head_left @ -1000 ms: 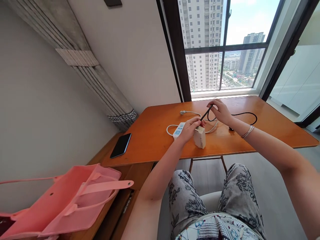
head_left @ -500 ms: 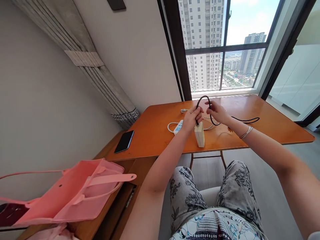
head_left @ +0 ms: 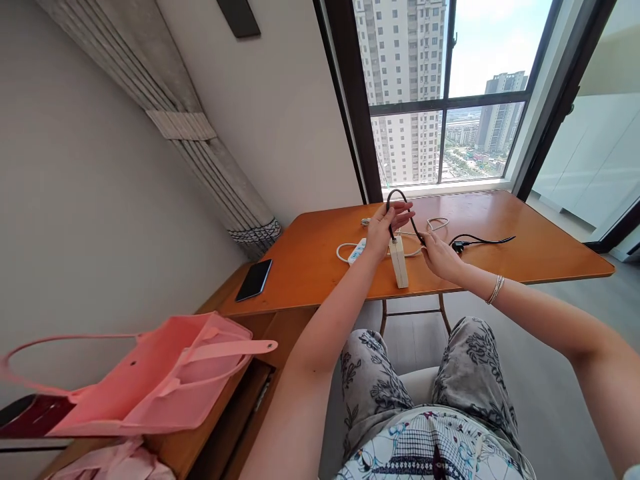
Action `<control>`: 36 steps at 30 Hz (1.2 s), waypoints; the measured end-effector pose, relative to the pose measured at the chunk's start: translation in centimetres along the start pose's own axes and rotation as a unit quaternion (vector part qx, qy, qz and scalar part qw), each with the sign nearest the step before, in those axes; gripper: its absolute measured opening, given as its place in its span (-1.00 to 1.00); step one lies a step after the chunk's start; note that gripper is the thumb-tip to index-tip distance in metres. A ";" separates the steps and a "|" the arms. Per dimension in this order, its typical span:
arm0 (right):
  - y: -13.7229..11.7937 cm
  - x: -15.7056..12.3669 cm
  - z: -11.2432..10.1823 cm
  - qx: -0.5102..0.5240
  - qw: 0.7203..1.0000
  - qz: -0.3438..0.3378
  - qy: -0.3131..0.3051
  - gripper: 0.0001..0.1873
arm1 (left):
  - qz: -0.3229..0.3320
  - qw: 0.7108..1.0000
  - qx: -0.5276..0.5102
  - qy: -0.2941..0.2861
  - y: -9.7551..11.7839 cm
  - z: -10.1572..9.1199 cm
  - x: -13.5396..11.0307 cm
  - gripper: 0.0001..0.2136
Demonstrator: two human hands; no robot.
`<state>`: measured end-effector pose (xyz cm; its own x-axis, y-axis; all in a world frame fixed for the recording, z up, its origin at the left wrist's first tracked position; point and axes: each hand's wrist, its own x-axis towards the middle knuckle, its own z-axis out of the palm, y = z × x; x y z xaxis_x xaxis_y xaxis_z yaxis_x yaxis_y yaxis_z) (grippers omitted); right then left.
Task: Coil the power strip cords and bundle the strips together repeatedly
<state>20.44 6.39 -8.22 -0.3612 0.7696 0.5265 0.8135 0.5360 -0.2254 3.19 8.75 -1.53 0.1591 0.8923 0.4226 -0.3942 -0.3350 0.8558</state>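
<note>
A black cable (head_left: pixel 398 191) rises in a loop from the top end of a cream-coloured power adapter (head_left: pixel 399 267), which hangs or stands on end at the table's near edge; I cannot tell which. My left hand (head_left: pixel 384 230) is closed on the cable just above the adapter, its fingertips pointing right. To its right, my right hand (head_left: pixel 443 257) pinches the same cable where the loop comes down. Beyond the right hand lies a black plug (head_left: pixel 458 247) with more black cable on the table. Behind my left wrist is a white power strip (head_left: pixel 357 252), partly hidden, with its white cord.
The orange-brown wooden table (head_left: pixel 545 247) stands under the window. A phone (head_left: pixel 254 280) lies at its left end. Nearer on the left, a pink bag (head_left: pixel 165 380) sits on a wooden cabinet. A tied curtain (head_left: pixel 200 153) hangs by the wall.
My right hand has moved down and right along the cable, away from my left hand. The black plug has come into sight beside it. My left hand keeps hold near the adapter.
</note>
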 end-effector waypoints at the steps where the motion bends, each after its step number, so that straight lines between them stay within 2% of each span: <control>1: -0.2 -0.1 -0.5 -0.020 1.000 -0.004 -0.010 -0.54 | 0.001 1.000 0.000 -0.005 -0.1 0.1 0.0 -0.69; 4: -1.0 0.0 -2.7 -0.085 0.994 -0.042 -0.056 -0.56 | 0.012 0.999 0.007 -0.031 -0.6 0.7 -0.3 -0.65; 7: -1.4 0.6 -5.3 -0.129 0.981 -0.118 -0.082 -0.58 | 0.040 0.997 0.030 -0.061 -0.9 1.5 -0.8 -0.60; 9: -1.6 1.1 -6.8 -0.132 0.975 -0.163 -0.075 -0.62 | 0.052 0.995 0.055 -0.067 -1.1 2.1 -1.1 -0.59; 11: -1.8 1.5 -7.8 -0.115 0.977 -0.172 -0.053 -0.70 | 0.049 0.994 0.076 -0.066 -1.3 2.5 -1.1 -0.61; 13: -2.1 1.6 -8.3 -0.094 0.986 -0.139 -0.026 -0.79 | 0.032 0.994 0.083 -0.066 -1.4 2.8 -1.0 -0.67; 15: -2.5 1.7 -8.4 -0.072 0.994 -0.086 -0.002 -0.78 | 0.010 0.994 0.081 -0.073 -1.4 3.0 -0.9 -0.72; 19: -3.0 1.8 -8.2 0.008 0.999 -0.003 0.040 -0.60 | 0.010 0.986 0.143 -0.086 -1.0 2.9 -0.9 -0.75; 21: -2.8 1.9 -8.1 0.066 0.997 0.027 0.035 -0.49 | 0.016 0.977 0.196 -0.087 -0.8 2.8 -1.0 -0.75; 25: -1.7 1.8 -8.1 0.185 0.979 0.054 -0.064 -0.49 | 0.004 0.968 0.240 -0.073 -0.7 2.3 -1.1 -0.76; 29: 0.1 1.2 -8.5 0.241 0.951 0.025 -0.191 -0.59 | -0.032 0.975 0.208 -0.067 -0.3 1.5 -0.8 -0.73; 31: 0.9 1.2 -8.8 0.271 0.937 0.015 -0.220 -0.63 | -0.064 0.978 0.186 -0.073 -0.1 1.0 -0.7 -0.69; 33: 1.3 1.5 -9.1 0.297 0.937 0.015 -0.184 -0.59 | -0.088 0.977 0.168 -0.096 0.2 0.6 -0.6 -0.63; 36: 1.0 2.6 -9.2 0.310 0.949 0.002 -0.064 -0.59 | -0.102 0.973 0.136 -0.159 0.5 0.4 -0.6 -0.54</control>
<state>24.49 5.71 0.45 -0.4436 0.7865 0.4297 0.4057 0.6038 -0.6862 3.25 7.97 -1.25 0.4975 0.8248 0.2687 -0.0775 -0.2663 0.9608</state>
